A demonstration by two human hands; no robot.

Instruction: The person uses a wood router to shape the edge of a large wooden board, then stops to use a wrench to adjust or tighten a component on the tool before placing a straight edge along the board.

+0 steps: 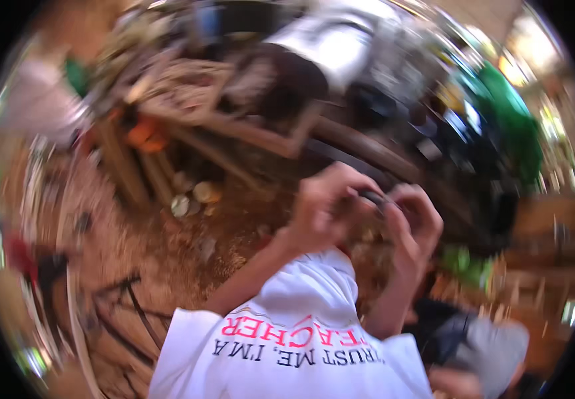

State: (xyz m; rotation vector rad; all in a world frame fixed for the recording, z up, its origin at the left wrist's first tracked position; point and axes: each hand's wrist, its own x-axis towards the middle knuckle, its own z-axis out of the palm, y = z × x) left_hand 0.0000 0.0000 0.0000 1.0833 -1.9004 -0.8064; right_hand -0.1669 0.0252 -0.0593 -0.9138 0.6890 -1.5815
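Between both hands, small dark curved piece (372,197), blurred, left hand (324,206) and right hand (412,219) grips pinched on it

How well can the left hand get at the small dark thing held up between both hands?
Probably yes: the left hand already seems to touch the small dark thing, with the right hand beside it; blur hides the grip.

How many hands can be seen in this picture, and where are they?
2. The left hand is at the centre, the right hand just beside it; both pinch a small dark object between them. The picture is blurred, so other hands may be hidden.
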